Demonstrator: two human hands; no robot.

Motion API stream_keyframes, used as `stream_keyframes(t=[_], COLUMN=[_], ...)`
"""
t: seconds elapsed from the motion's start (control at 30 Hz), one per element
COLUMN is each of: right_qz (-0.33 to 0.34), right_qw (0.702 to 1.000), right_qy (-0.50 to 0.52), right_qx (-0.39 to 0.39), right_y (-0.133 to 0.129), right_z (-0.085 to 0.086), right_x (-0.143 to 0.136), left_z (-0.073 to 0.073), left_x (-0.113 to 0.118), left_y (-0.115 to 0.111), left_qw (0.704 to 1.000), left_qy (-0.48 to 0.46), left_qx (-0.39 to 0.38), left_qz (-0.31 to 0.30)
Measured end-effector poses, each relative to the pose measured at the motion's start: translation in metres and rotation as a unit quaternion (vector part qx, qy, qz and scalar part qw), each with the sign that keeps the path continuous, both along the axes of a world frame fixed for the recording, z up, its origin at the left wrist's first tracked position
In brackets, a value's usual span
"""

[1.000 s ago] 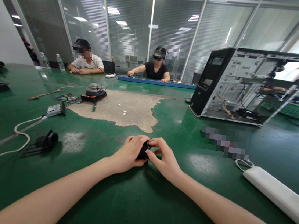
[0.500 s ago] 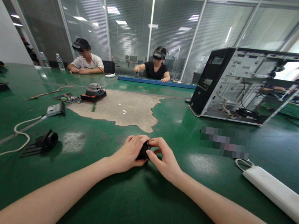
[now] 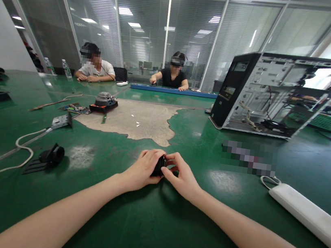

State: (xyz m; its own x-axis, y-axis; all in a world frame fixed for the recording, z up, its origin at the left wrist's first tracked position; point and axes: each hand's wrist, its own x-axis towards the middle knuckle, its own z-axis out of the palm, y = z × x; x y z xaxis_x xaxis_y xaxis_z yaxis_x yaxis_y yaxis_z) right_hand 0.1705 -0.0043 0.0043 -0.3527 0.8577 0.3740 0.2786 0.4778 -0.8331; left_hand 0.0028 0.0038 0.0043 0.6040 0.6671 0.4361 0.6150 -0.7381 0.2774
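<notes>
A small black boxy part [image 3: 158,167] is held between my hands, just above or on the green table [image 3: 145,224]; I cannot tell which. My left hand [image 3: 143,168] wraps over its left side, with the fingers across the top and the thumb below. From the right, my right hand [image 3: 182,175] pinches the part's edge with thumb and fingertips. Much of the part is hidden by the fingers, so its exact kind does not show.
To the right stands an open computer case [image 3: 234,90], with a white power strip [image 3: 309,216] nearer me. At left lie a black plastic piece [image 3: 52,155], a metal box with a cable [image 3: 62,121] and a heatsink fan [image 3: 104,101]. Two people sit across the table.
My hands have barely moved; the right thumb and fingers have shifted very slightly on the black part. Across the table, one person's raised hand has moved slightly right and down.
</notes>
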Motion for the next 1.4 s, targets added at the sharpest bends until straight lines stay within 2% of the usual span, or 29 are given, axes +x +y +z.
stream_keyframes(t=[0.1, 0.17, 0.47, 0.53, 0.67, 0.73, 0.87, 1.07, 1.27, 1.4], right_qz=[-0.012, -0.012, 0.007, 0.007, -0.009, -0.018, -0.025, -0.002, -0.024, -0.031], right_qw=[0.998, 0.998, 0.999, 1.0, 0.998, 0.997, 0.999, 0.998, 0.999, 0.999], right_qy=[0.0, 0.001, 0.005, 0.001, 0.003, 0.006, 0.013, 0.002, 0.005, 0.004], right_qx=[0.06, 0.062, -0.048, -0.03, 0.057, 0.069, 0.037, -0.058, 0.044, 0.031], right_y=[-0.0009, -0.0003, 0.0032, 0.0022, 0.0003, 0.0005, 0.0024, 0.003, 0.0011, 0.0019], right_z=[-0.0006, -0.002, -0.0038, -0.0024, -0.0013, -0.0023, -0.0047, -0.0023, -0.0027, -0.0039], right_x=[0.0011, 0.0011, -0.0015, -0.0007, 0.0013, 0.0015, -0.0002, -0.0012, 0.0009, 0.0001], left_z=[0.0004, 0.0001, -0.002, -0.002, -0.0018, -0.0017, -0.0017, -0.0028, -0.0027, -0.0034], left_x=[0.0001, 0.0001, -0.0002, -0.0003, -0.0006, -0.0006, -0.0003, -0.0004, -0.0006, -0.0003], left_y=[-0.0004, -0.0001, 0.0013, 0.0013, 0.0013, 0.0012, 0.001, 0.0017, 0.0013, 0.0017], left_qw=[1.0, 1.0, 1.0, 1.0, 1.0, 1.0, 1.0, 1.0, 1.0, 1.0], left_qy=[0.0, -0.002, 0.003, 0.004, 0.002, 0.001, 0.0, -0.002, 0.001, -0.003], left_qx=[-0.002, -0.001, -0.003, -0.003, 0.0, 0.003, 0.004, 0.004, 0.011, 0.014], left_qz=[-0.003, -0.003, 0.0, -0.001, -0.003, -0.003, -0.001, -0.003, -0.002, 0.0])
